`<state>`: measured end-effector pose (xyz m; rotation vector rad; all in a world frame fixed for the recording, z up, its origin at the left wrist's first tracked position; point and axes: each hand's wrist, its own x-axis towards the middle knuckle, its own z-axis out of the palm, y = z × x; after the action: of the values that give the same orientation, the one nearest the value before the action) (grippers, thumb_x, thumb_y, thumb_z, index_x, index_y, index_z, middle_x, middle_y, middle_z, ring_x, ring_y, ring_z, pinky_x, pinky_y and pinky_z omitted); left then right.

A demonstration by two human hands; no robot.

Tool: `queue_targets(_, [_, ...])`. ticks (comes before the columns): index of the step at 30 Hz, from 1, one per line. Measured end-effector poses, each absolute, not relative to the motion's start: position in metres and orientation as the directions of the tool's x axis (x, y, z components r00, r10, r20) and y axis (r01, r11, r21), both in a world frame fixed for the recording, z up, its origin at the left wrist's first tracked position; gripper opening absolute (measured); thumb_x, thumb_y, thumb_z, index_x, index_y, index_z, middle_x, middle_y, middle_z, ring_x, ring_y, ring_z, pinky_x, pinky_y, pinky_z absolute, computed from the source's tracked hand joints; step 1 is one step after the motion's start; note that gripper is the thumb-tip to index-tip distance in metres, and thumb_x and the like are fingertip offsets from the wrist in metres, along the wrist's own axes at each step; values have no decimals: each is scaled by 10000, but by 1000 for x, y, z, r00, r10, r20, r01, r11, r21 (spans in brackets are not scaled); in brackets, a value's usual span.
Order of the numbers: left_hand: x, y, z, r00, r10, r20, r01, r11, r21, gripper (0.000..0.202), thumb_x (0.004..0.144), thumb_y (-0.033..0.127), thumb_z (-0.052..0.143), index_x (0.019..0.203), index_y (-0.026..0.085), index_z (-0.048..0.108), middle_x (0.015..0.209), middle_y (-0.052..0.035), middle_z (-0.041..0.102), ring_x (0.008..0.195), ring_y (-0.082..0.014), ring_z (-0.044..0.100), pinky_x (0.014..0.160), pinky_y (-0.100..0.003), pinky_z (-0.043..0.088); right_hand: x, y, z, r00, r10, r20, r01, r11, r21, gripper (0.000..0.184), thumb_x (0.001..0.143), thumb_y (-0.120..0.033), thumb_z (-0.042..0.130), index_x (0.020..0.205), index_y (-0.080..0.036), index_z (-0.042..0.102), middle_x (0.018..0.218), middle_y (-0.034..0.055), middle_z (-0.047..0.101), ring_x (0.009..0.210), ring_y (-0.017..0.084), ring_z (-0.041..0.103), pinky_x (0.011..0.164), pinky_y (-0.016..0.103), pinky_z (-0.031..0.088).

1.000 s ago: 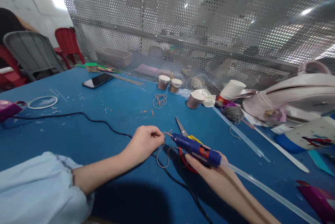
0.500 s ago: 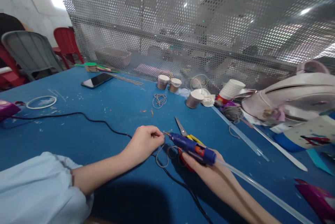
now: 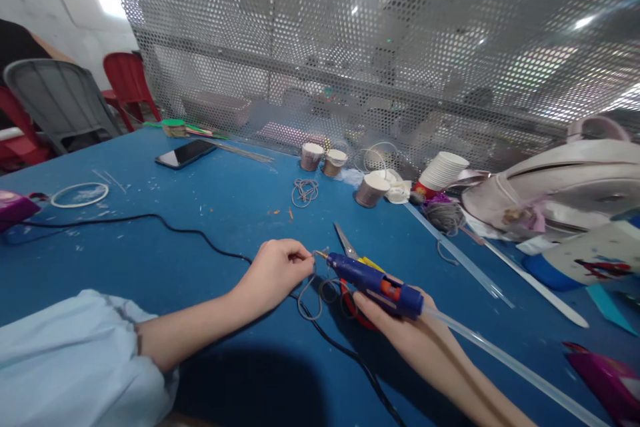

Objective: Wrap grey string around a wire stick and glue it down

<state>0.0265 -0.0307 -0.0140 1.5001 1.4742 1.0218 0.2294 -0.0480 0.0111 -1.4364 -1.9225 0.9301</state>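
Observation:
My right hand (image 3: 400, 324) is wrapped round a blue glue gun (image 3: 375, 284), and a long clear glue stick (image 3: 515, 364) sticks out of its back end. The gun's metal nozzle points left, close to the fingertips of my left hand (image 3: 285, 267). Those fingers pinch the end of a thin grey cord (image 3: 311, 316), which hangs in loops onto the table. Beneath and behind the gun lie scissors (image 3: 346, 240) with red and yellow handles, partly hidden.
Three brown-wrapped cups (image 3: 372, 191) stand toward the back beside a cord bundle (image 3: 304, 192). A phone (image 3: 185, 154) lies back left, a white ring (image 3: 79, 195) at left. A black cable (image 3: 200, 234) crosses the blue table. Stacked paper cups (image 3: 443, 172) and a bag (image 3: 560, 180) sit right.
My right hand has drawn the glue gun slightly to the right, so its nozzle is a little farther from my left fingertips. My left hand has stayed in place.

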Motion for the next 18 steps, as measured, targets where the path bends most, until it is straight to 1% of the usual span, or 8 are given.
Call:
queue_targets(4, [26,-31,-14,17,999,32,364,-36,931,167,694,249,531,622,154,648,576,6,586,556,-118,476,541,-236,354,229,-46,6,-281,960,15,549,174,-818,250,776,-405,611,875,-186,679,781,33,704,688,196,639,614,262,499])
queue_targets(7, [25,-31,-14,13,999,30,369,-32,929,159,691,240,537,628,155,656,588,0,598,573,-124,495,548,-235,362,229,-44,5,-258,966,14,545,157,-824,250,773,-409,608,821,-172,671,732,35,688,656,191,627,604,266,496])
queue_targets(10, [25,-31,-13,11,1000,22,365,-24,931,157,687,239,542,636,153,662,600,-7,611,587,-130,507,558,-239,370,229,-45,11,-239,971,32,579,168,-798,262,774,-418,599,779,-166,670,678,31,672,607,179,604,570,260,478])
queue_targets(15, [26,-31,-14,9,1000,30,373,-31,927,163,691,249,543,624,155,658,582,-1,600,564,-124,491,539,-236,363,228,-48,14,-261,965,19,581,173,-795,294,765,-437,598,855,-170,685,708,34,680,627,186,607,591,270,486])
queue_targets(18, [26,-31,-13,19,999,32,367,-36,930,166,693,248,541,617,154,654,582,0,595,564,-121,487,539,-235,362,227,-46,10,-271,963,13,572,172,-802,291,758,-442,602,842,-173,674,693,29,660,631,185,596,581,268,481])
